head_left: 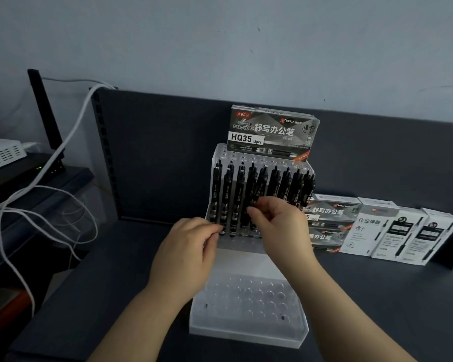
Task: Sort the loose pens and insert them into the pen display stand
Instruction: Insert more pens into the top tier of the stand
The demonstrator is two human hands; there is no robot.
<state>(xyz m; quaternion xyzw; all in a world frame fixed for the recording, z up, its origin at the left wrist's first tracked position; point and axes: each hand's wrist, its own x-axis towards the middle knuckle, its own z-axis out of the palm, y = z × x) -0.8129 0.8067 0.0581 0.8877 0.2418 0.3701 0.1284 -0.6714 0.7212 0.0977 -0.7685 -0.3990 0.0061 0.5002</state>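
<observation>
Pen [259,190] pinched at lower barrel by right hand [280,226] over acrylic pen display stand [246,333]; left hand [191,246] curled, hold unclear. Likely light, stiff, slick; low pinch steadies tip.

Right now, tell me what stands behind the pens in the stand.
An HQ35 pen box stands upright behind the black pens, at the back of the display stand. What it rests on is covered by the stand's top tier and the pens.
</observation>
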